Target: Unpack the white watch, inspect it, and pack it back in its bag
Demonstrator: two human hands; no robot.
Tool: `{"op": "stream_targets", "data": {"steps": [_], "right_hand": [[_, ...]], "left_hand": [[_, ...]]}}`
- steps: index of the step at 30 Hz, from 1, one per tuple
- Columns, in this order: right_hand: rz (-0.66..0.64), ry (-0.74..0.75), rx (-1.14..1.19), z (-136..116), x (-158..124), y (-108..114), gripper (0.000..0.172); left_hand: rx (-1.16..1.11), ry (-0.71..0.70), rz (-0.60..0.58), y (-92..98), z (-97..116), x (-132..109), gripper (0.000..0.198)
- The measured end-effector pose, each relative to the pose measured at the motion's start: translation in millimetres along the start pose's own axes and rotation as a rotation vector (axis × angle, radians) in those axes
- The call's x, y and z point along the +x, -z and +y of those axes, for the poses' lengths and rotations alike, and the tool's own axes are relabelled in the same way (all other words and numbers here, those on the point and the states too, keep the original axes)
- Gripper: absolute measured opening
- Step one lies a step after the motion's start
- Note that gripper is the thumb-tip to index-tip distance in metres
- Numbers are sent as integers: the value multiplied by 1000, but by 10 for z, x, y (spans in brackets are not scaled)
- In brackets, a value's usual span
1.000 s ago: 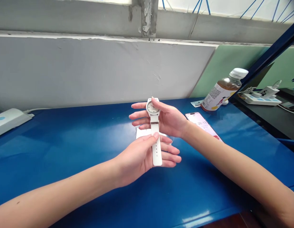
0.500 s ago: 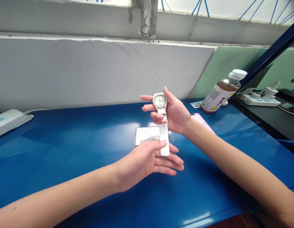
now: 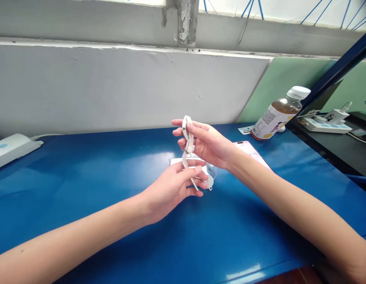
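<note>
Holding the white watch (image 3: 190,148) between both hands, you have it raised over the blue desk (image 3: 117,248), roughly in line with the middle of your body. Your right hand (image 3: 209,142) has the upper end, thumb laid against it and fingers curled round behind in a narrow pinch. Your left hand (image 3: 167,191) has the lower end: the loose tail of the strap passes between your thumb and fingers, and its tip shows just below them.

The relation that matters is along the watch's length. Its long axis runs up and down in your view, tilted slightly, with a bend in the strap between your two grips. Both hands already touch it, so neither is nearer overall; the right hand sits above and to the right, the left below and to the left. The watch is turned edge-on, so you cannot read the dial from here. The buckle lies in the gap between your hands, nearer the right one.

Just beyond your left fingers, a clear package (image 3: 173,161) rests on the desk, partly covered by that hand. A phone (image 3: 251,151) lies beyond your right forearm, and a bottle (image 3: 274,115) stands farther off to the right.
</note>
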State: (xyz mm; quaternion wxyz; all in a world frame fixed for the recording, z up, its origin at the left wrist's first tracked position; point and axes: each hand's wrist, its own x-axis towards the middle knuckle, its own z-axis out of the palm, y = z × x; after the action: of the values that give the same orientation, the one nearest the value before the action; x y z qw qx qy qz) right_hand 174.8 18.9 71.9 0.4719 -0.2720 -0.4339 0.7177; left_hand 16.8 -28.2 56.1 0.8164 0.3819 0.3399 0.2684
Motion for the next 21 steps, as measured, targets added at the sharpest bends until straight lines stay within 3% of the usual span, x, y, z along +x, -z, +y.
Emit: {"op": "stream_targets", "data": {"steps": [5,11,14,21], "right_hand": [[33,102,-60,28,14,21,21],[-161,-39,-67,32,-17,29,28],[-210,-70,-57,34,-30,37,29],[-96,-51,-20,26,-5,53,26]], "left_hand": [[-94,-110,90,6,1,32,24],[-20,-33,-132,-15,-2,3,28],[53,-33,-177,-18,-4,-6,27],[117,-148,-154,54,5,47,28]]}}
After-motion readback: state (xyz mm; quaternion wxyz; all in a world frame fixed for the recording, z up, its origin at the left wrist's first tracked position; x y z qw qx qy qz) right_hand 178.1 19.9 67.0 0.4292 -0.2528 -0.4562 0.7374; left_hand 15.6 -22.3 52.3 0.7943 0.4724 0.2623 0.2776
